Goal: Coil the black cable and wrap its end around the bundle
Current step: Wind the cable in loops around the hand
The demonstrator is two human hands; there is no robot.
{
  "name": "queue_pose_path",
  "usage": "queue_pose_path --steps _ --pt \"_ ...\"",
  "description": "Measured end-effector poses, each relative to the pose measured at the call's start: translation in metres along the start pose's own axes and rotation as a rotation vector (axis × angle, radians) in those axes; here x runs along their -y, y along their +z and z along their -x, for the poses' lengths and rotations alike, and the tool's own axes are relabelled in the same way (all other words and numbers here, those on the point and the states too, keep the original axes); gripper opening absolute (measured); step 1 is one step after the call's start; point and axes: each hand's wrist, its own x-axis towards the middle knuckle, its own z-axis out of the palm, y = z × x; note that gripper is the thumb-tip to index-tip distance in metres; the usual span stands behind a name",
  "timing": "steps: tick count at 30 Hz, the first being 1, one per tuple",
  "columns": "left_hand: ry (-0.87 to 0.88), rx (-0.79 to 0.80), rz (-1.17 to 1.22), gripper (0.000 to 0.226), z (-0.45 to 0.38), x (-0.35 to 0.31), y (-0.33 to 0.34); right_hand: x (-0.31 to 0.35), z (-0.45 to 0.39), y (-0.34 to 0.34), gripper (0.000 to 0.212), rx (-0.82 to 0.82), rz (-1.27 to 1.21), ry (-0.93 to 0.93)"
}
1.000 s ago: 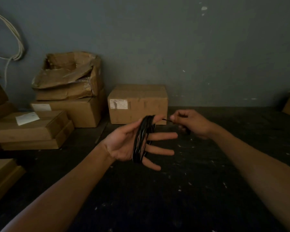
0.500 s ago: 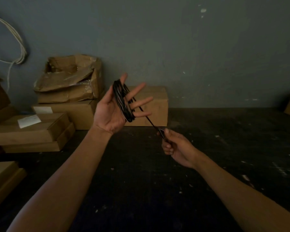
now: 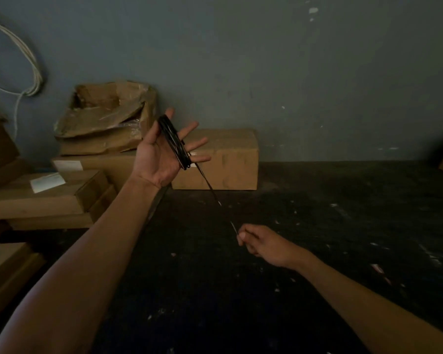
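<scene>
Most of the black cable [image 3: 174,142] is already looped round the open left hand [image 3: 161,154], and the right hand [image 3: 260,242] pinches the loose end tight, not yet wrapped around the bundle.

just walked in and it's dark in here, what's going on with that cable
A person is coiling a black cable around the open left hand, raised in front of some cardboard boxes. The right hand pinches the free end low over the dark floor, drawing it taut from the coil. The end is not yet wrapped around the bundle.
</scene>
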Motion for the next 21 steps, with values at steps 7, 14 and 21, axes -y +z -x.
queue_pose_path --steps 7,14,21 --pt "-0.023 -0.152 0.08 0.048 -0.013 0.024 -0.023 0.027 0.012 0.012 0.027 0.188 0.222 -0.098" --pt "-0.137 -0.266 -0.002 0.048 -0.006 0.059 -0.047 0.075 0.033 0.006 0.018 0.23 0.307 -0.227" --pt "-0.334 -0.118 -0.172 0.044 0.019 0.093 -0.054 0.113 0.033 -0.036 0.022 -0.005 0.373 -0.306"
